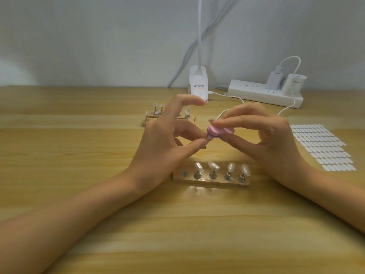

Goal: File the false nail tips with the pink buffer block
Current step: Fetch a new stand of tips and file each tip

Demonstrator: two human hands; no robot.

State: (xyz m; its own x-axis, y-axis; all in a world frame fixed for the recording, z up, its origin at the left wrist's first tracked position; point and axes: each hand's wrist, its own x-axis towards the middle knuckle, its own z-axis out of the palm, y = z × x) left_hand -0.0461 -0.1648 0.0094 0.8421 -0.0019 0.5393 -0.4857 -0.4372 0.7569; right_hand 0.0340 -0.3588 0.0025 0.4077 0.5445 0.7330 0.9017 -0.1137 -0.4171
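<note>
Above the tabletop, the left hand pinched a nail tip between thumb and fingertip. The right hand pinched the pink buffer block, held against that tip. Four more tips stood on the near wooden holder.

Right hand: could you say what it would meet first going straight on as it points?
Likely the left hand's pinched clear false nail tip; the right hand's pink buffer block seems to touch it.

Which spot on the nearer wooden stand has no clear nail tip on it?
The leftmost spot on the nearer wooden stand: just a bare metal disc, while the other four hold pegs topped with clear tips.
</note>
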